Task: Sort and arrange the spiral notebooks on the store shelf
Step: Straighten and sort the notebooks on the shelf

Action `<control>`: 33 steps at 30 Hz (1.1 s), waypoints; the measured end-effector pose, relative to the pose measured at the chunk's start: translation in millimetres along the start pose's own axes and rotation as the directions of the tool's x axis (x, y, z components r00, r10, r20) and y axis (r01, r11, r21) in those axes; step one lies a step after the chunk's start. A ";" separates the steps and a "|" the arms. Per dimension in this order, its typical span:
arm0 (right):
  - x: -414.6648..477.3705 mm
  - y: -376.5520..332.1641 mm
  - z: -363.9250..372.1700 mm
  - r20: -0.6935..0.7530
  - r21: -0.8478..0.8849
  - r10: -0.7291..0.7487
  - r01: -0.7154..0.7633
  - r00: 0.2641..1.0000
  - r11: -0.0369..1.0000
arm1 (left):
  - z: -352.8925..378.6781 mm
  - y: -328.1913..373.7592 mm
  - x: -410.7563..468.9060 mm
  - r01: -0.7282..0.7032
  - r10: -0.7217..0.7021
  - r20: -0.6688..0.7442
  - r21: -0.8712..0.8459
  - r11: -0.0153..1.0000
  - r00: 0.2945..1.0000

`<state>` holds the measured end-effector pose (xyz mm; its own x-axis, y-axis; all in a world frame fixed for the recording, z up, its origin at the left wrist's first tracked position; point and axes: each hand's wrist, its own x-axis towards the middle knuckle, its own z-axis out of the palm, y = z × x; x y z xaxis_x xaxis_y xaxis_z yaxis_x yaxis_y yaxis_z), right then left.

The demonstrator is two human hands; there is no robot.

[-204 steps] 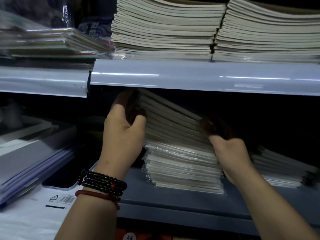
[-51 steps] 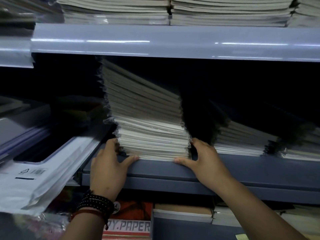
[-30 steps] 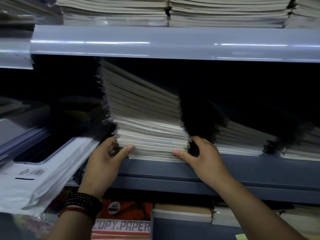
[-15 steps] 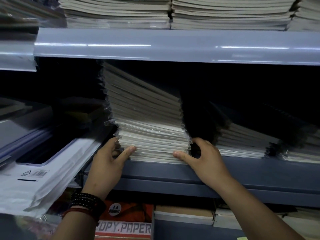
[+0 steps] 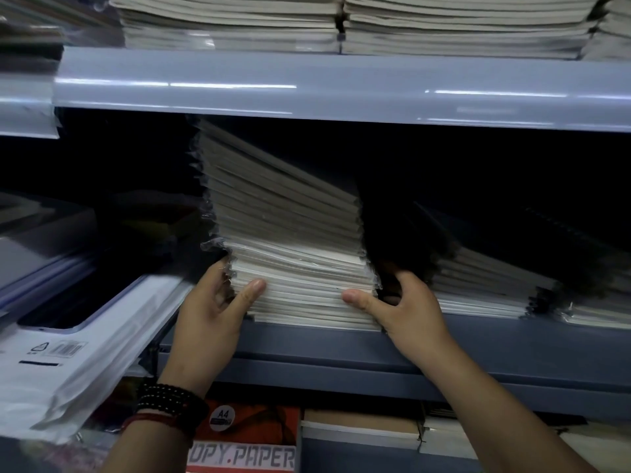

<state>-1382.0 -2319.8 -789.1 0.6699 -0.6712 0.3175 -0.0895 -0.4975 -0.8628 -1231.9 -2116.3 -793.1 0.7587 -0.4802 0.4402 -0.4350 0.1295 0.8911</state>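
– Both grip the notebook stack (image 5: 290,233) low on the middle shelf (image 5: 495,343): left hand (image 5: 211,312), right hand (image 5: 408,310), thumbs in front. Tips?
– Squeeze evenly and square it up slowly, the top's leaning.

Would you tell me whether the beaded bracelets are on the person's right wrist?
No, the black beaded bracelets circle the wrist of the left hand; the right hand, also gripping the notebook stack, has a bare wrist.

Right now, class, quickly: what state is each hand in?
Left hand: grips the left side of the notebook stack.
Right hand: grips the same stack's right side.
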 end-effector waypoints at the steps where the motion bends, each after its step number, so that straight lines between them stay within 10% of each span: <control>1: 0.0 -0.6 0.2 -0.002 -0.003 -0.006 0.006 1.000 1.000 | 0.4 1.1 0.0 -0.006 0.006 -0.004 0.012 1.000 1.000; 14: -4.4 -1.8 -0.9 -0.019 -0.075 -0.008 0.006 1.000 0.997 | -6.9 -9.7 -1.6 0.129 -0.130 -0.059 -0.023 0.991 0.990; 23: -25.9 -3.3 -6.1 -0.066 0.016 -0.165 0.166 0.984 0.986 | -7.8 9.7 -49.0 0.113 -0.115 -0.420 -0.028 0.993 0.900; 33: -44.1 -11.8 -65.4 -0.223 0.098 -0.268 0.295 0.937 0.950 | 111.6 91.3 -87.8 -0.048 0.050 0.047 -0.044 0.998 0.998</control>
<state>-1458.6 -2320.3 -767.2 0.4873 -0.6182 0.6168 0.1850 -0.6172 -0.7648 -1392.3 -2159.1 -762.8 0.7125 -0.5131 0.4786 -0.4493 0.1902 0.8729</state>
